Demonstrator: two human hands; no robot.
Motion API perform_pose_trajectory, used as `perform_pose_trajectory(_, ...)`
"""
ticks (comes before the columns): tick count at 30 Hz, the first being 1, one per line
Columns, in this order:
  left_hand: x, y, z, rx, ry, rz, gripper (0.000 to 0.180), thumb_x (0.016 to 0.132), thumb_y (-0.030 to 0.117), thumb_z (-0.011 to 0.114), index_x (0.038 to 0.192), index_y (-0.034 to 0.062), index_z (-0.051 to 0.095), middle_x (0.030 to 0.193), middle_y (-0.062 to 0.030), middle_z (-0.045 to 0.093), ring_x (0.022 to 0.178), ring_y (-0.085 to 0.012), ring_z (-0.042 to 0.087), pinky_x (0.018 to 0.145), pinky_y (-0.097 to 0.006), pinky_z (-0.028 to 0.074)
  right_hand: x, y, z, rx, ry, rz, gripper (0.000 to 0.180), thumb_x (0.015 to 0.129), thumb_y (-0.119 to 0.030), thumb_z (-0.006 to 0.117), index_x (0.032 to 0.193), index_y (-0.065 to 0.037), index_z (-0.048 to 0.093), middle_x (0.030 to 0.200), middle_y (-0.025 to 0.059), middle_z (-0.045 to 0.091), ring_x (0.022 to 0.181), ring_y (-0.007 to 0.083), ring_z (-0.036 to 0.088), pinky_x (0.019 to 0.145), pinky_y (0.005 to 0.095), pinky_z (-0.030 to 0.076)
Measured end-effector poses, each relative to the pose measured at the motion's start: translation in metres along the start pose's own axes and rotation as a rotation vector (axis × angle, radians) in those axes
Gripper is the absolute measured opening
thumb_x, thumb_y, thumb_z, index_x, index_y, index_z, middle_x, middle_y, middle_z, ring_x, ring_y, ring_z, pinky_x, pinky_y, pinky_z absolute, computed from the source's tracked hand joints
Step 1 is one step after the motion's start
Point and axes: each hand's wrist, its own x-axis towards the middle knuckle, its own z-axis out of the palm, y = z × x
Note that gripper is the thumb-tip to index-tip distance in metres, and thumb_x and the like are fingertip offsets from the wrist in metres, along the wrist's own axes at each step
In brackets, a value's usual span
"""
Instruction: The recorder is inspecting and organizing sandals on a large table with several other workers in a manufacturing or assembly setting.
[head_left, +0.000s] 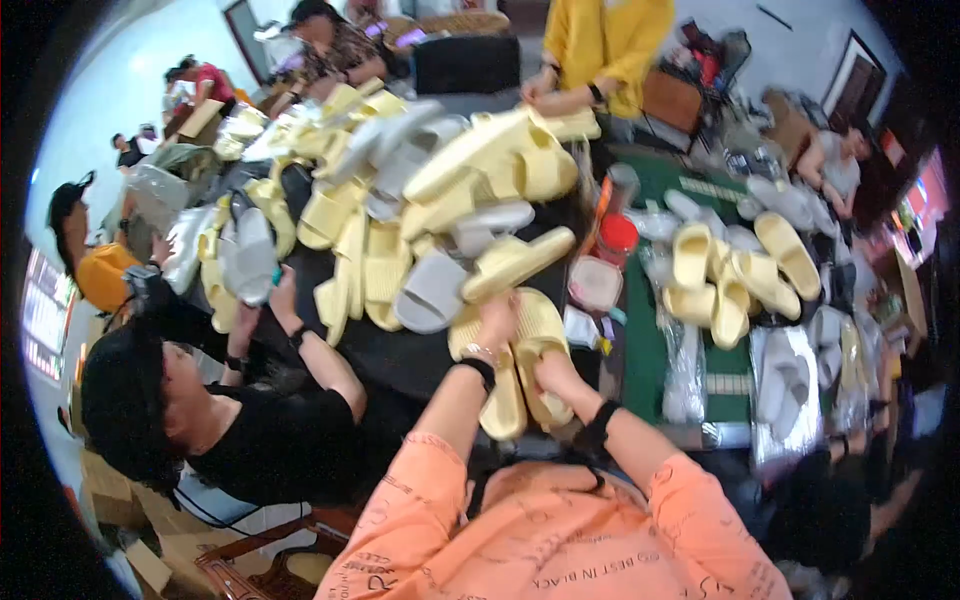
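Both my hands are on a pair of pale yellow slide sandals (pixel 530 345) stacked together at the near edge of the dark table (pixel 400 355). My left hand (pixel 497 320) grips the upper end of the pair; a bracelet and a black band circle its wrist. Lower down, my right hand (pixel 550 375) clasps the right sandal's side and also wears a black wristband. My orange sleeves fill the bottom of the picture. Just beyond the pair lies another yellow sandal (pixel 515 262) beside a grey one (pixel 432 292).
A big heap of yellow and grey sandals (pixel 420 180) covers the table's middle. A person in black (pixel 250 440) works at my left, a person in yellow (pixel 600 50) stands opposite. A red-lidded jar (pixel 617 238), a clear tub (pixel 595 283), more yellow sandals (pixel 730 275) and bagged white ones (pixel 790 385) sit right.
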Motion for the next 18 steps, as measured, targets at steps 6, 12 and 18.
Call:
perform_pose_trajectory(6,-0.011,0.027,-0.002,-0.019,-0.051,-0.026,0.023,0.080,0.026,0.047,0.075,0.0065,0.058,0.076,-0.0174,0.058,0.075,-0.0341,0.056,0.066,-0.041,0.042,0.001,0.009,0.015,-0.117,0.293,-0.060,0.022,0.075,-0.014,0.049,0.082,0.005,0.057,0.084,0.0257,0.057,0.078,0.0389,0.055,0.069,0.0429,0.044)
perform_pose_trajectory(12,-0.006,0.025,-0.003,-0.015,-0.043,0.036,0.017,0.077,0.019,0.049,0.078,0.0063,0.061,0.075,-0.0163,0.060,0.072,-0.0315,0.057,0.064,-0.038,0.044,0.008,-0.001,0.010,-0.200,0.197,-0.035,0.021,0.076,-0.013,0.048,0.083,0.005,0.057,0.082,0.0266,0.056,0.076,0.0391,0.055,0.067,0.0433,0.044)
perform_pose_trajectory(18,-0.019,0.032,-0.026,-0.371,0.116,-0.063,0.015,0.077,0.010,0.051,0.087,0.0036,0.061,0.078,-0.0145,0.061,0.071,-0.0246,0.059,0.064,-0.031,0.045,-0.024,-0.075,-0.049,-0.450,0.051,0.037,0.022,0.075,-0.019,0.050,0.084,-0.001,0.059,0.080,0.0201,0.058,0.075,0.0337,0.057,0.067,0.0413,0.045)
